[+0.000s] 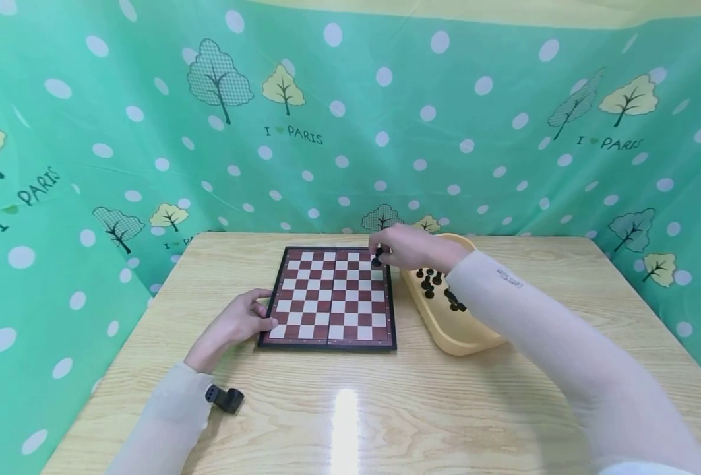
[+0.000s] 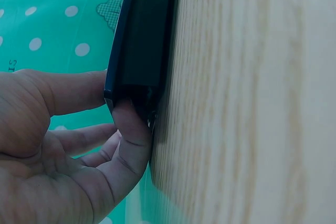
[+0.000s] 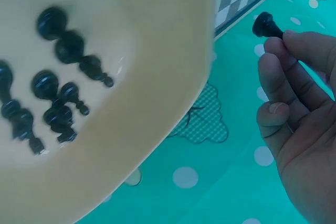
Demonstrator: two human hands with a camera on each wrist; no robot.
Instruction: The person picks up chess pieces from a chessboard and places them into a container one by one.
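Observation:
A brown-and-white checkered chessboard [image 1: 306, 319] with a dark frame lies on the wooden table. My left hand [image 1: 240, 320] grips its near-left edge. In the left wrist view the thumb bears on the board's upper rim and a bent finger [image 2: 131, 145] tucks against the underside. Over the far right corner squares, my right hand [image 1: 408, 245] pinches a small black chess piece [image 1: 376, 258] between thumb and fingertips. The right wrist view shows the flared base of this chess piece [image 3: 266, 25] pointing away from the fingers.
Right of the board stands a pale yellow tray [image 1: 454, 348] holding several black chess pieces [image 3: 71, 45]; the right forearm reaches across it. A small black device [image 1: 225, 398] sits at the left wrist. Green dotted cloth [image 1: 350, 165] hangs behind the table [image 1: 291, 409].

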